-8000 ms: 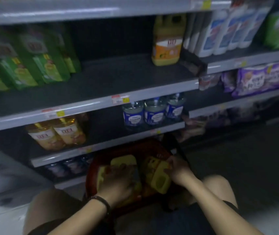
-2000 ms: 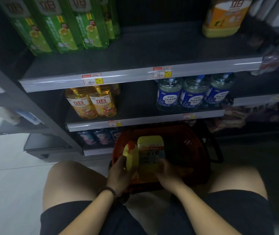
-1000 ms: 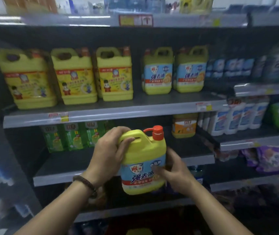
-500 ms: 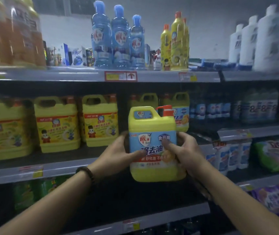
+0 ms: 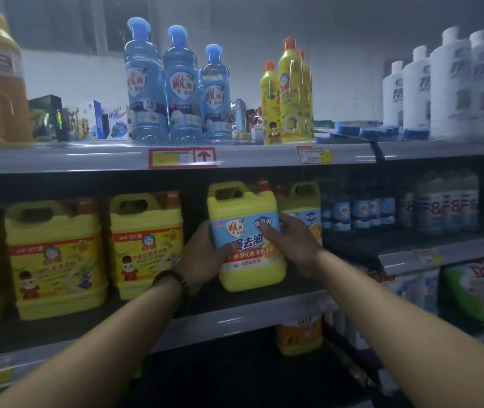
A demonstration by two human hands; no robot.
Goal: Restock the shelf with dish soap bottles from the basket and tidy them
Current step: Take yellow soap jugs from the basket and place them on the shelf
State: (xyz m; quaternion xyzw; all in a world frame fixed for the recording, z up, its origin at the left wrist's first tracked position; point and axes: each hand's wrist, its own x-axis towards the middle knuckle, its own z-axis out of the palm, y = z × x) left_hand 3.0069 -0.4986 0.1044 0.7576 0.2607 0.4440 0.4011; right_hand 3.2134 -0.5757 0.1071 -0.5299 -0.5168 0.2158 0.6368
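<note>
Two hands hold one yellow dish soap jug (image 5: 243,213) with a blue label. Half a second ago it hung out in front of the shelf edge. Now it sits further in, on the middle shelf (image 5: 235,316), upright with its label facing out. Its base is down at the level of the shelf board, though whether it is fully resting there cannot be told. It stands between a red-label jug (image 5: 146,245) on its left and a matching blue-label jug (image 5: 305,201) just behind it to the right.

The left hand (image 5: 202,257) clasps the jug's lower left side, thumb laid across the front of the label and the other fingers hidden behind. A dark bead bracelet (image 5: 173,279) circles that wrist. The right hand (image 5: 293,245) grips the right side higher up, fingers curled onto the label face. Both forearms reach forward and upward from the bottom corners of the view, nearly straight.
</note>
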